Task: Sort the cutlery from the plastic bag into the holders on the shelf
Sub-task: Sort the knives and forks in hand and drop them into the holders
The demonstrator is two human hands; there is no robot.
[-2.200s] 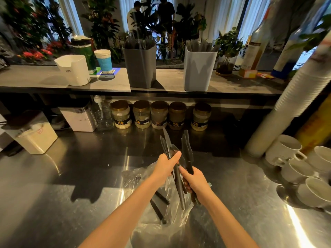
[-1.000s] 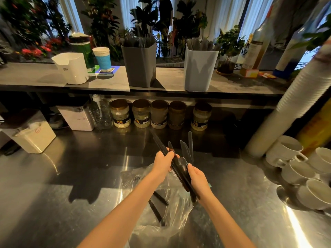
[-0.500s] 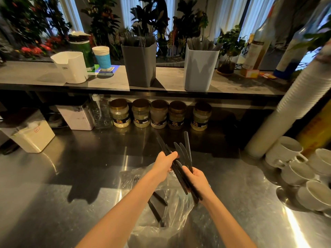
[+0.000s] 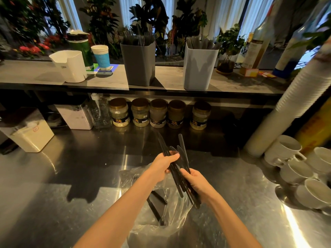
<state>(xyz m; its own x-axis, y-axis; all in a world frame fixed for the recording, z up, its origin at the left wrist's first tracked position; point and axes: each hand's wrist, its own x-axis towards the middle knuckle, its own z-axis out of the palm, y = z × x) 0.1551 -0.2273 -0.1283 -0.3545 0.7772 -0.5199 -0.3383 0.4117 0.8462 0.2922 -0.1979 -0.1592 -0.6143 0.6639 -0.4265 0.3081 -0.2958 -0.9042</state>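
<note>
Bare left hand (image 4: 162, 166), right hand (image 4: 197, 183)

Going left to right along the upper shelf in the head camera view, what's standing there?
First the white container, blue-and-white cup, dark grey holder, light grey holder, potted plant, tall bottle.

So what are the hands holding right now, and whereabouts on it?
A bundle of black plastic cutlery: the right hand grips its lower half, and the left hand pinches it higher up, below the tips.
</note>
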